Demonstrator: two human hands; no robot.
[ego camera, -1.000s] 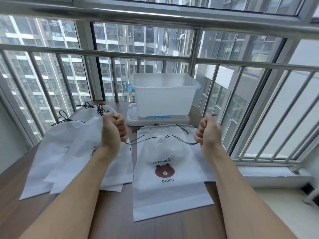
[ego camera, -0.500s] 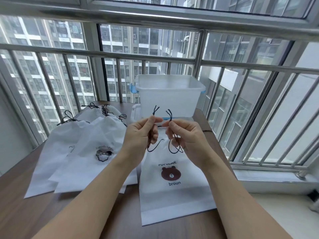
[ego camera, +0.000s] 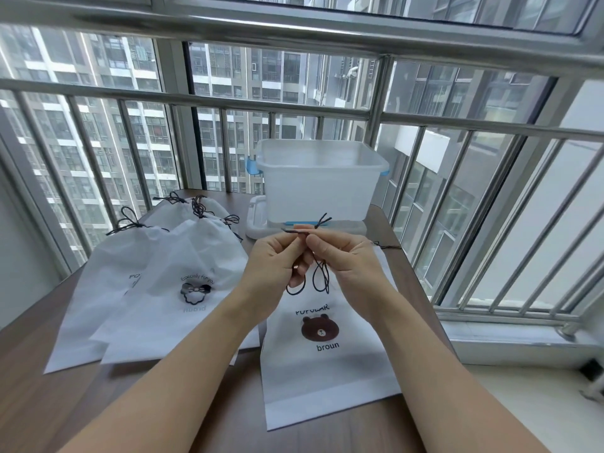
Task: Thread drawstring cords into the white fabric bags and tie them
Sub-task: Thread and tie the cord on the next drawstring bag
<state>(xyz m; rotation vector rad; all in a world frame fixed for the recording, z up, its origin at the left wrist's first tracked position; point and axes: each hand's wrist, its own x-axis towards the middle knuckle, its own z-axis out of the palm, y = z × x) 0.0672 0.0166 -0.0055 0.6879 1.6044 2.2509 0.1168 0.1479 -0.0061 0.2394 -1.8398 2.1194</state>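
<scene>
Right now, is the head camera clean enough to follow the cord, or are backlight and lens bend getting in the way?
Head view: daylight through the window behind washes the plastic bin pale; the railing bars bow from wide-angle distortion; the dark cord reads sharply against the bear bag; left hand and right hand show no motion blur.

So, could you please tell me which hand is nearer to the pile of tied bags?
Left. The left hand is just right of the tied bags; the right hand lies farther right, over the bear bag.
</scene>
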